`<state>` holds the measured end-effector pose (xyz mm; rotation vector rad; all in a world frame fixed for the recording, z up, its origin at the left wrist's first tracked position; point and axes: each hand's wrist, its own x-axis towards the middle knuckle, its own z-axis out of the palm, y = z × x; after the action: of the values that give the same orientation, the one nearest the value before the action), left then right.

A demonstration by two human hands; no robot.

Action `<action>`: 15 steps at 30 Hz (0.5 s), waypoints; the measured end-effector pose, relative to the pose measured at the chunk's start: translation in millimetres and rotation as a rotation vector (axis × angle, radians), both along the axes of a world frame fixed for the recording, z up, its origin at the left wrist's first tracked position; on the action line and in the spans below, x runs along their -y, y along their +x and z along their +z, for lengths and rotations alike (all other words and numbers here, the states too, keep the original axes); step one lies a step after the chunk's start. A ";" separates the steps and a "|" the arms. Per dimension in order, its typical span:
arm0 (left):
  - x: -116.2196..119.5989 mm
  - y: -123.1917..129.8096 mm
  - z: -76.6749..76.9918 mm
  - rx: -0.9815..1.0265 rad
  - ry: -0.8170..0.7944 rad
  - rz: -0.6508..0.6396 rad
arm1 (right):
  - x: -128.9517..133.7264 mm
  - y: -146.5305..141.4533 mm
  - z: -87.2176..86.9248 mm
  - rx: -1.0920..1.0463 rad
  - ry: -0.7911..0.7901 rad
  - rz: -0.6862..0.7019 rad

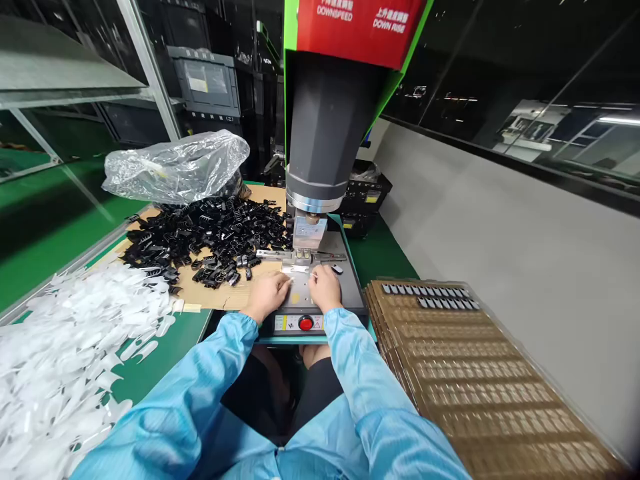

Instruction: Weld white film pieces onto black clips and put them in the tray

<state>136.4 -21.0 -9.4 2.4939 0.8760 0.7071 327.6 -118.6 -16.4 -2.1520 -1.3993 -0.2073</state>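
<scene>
On the metal base plate [293, 301] of a press, my left hand [267, 293] rests with its fingers curled together near the front of the fixture. Anything in those fingertips is too small to make out. My right hand [325, 288] is closed too, its fingertips pinching the right end of a thin white plastic piece [297, 268]. That piece lies across the fixture, just below the metal press head [309, 233]. A small black part [337, 269] lies on the plate beside my right hand.
Loose black parts [215, 233] are heaped on cardboard at left, behind white plastic pieces [75, 340]. A clear plastic bag [177, 167] stands behind them. Stacked brown trays [450, 347] at right hold rows of parts. A red button [305, 323] faces me on the press base.
</scene>
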 end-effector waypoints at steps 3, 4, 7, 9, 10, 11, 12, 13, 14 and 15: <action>-6.8 -1.9 2.3 0.131 -0.133 0.053 | 0.1 0.7 -0.9 -0.098 0.074 -0.061; -10.6 -0.8 4.2 0.160 -0.150 0.081 | 0.3 1.2 -1.3 -0.123 0.101 -0.071; -24.5 10.4 13.0 0.181 -0.117 0.120 | 1.6 2.8 -2.1 -0.148 0.214 -0.044; -33.7 23.9 19.5 0.135 -0.051 0.094 | 3.0 3.9 -1.8 -0.155 0.273 -0.005; -37.5 31.6 22.3 0.101 -0.015 0.069 | 3.8 4.5 -1.5 -0.164 0.286 0.004; -40.6 39.3 24.4 0.069 0.018 0.044 | 4.5 5.2 -1.2 -0.176 0.290 0.003; -42.9 46.5 25.9 0.043 0.044 0.018 | 5.3 5.9 -1.1 -0.189 0.286 -0.007; -44.2 52.9 26.8 0.023 0.061 -0.005 | 6.1 6.5 -1.2 -0.200 0.277 -0.021; -44.6 58.0 27.0 0.012 0.068 -0.024 | 6.9 7.1 -1.5 -0.209 0.267 -0.033; -44.1 61.9 26.8 0.003 0.077 -0.037 | 7.6 7.6 -1.9 -0.213 0.258 -0.041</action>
<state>198.3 23.2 17.4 2.5686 0.8134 0.7457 335.2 -126.2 -18.3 -1.9295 -1.1427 -0.1591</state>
